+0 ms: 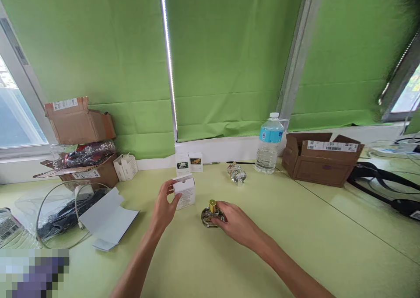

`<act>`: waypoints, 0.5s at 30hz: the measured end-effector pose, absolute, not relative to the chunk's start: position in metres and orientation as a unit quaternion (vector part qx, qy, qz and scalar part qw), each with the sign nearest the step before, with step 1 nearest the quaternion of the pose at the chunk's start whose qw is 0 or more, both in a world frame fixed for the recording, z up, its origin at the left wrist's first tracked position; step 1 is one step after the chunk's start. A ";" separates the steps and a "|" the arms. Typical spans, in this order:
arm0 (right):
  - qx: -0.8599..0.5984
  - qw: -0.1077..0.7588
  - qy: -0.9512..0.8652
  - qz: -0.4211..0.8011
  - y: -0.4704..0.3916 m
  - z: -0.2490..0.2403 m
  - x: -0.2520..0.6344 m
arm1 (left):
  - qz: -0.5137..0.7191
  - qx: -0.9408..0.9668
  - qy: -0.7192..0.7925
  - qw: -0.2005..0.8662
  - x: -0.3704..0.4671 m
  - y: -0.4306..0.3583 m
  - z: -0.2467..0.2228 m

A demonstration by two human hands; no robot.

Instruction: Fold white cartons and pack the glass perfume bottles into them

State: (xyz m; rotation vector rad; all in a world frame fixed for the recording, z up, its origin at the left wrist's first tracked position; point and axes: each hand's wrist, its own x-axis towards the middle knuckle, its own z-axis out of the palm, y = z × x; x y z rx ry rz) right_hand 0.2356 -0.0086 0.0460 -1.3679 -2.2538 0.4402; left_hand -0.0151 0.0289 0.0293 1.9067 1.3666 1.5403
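Note:
My left hand (pixel 166 204) grips a small white carton (pixel 185 194) by its side, thumb in front and fingers behind. The carton stands upright on the table, its top flap apparently raised. To its right, my right hand (pixel 234 221) has its fingers closed around a round glass perfume bottle (pixel 207 219) with a gold cap (pixel 212 206). That bottle rests on the table and is partly covered by my fingers. Behind the hands, two white picture cards or boxes (pixel 196 162) lean at the wall. Another glass bottle (pixel 236 173) lies farther back to the right.
A large water bottle (pixel 269 147) and an open cardboard box (pixel 323 160) stand at the back right. On the left are stacked cardboard boxes (pixel 80 125), small white boxes (pixel 125 166), a folded white sheet (pixel 110 219) and a looped cable (pixel 39 221). A black strap (pixel 377 191) lies far right.

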 end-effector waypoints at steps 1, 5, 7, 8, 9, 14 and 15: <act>-0.500 0.230 -0.819 0.163 -0.009 0.046 0.236 | 0.542 0.671 0.477 0.171 -0.015 0.028 0.030; -0.497 0.230 -0.820 0.167 -0.011 0.050 0.236 | 0.524 0.700 0.459 0.157 -0.013 0.022 0.035; -0.483 0.240 -0.823 0.178 -0.013 0.054 0.237 | 0.513 0.714 0.458 0.135 -0.012 0.018 0.036; -0.476 0.252 -0.821 0.190 -0.014 0.057 0.238 | 0.506 0.718 0.462 0.121 -0.011 0.016 0.037; -0.467 0.269 -0.816 0.207 -0.015 0.061 0.238 | 0.499 0.722 0.467 0.106 -0.010 0.014 0.037; -0.411 0.427 -0.759 0.271 -0.024 0.079 0.238 | 0.460 0.753 0.469 0.042 -0.001 0.003 0.039; -0.397 0.459 -0.746 0.274 -0.026 0.082 0.238 | 0.453 0.762 0.463 0.031 0.002 0.000 0.040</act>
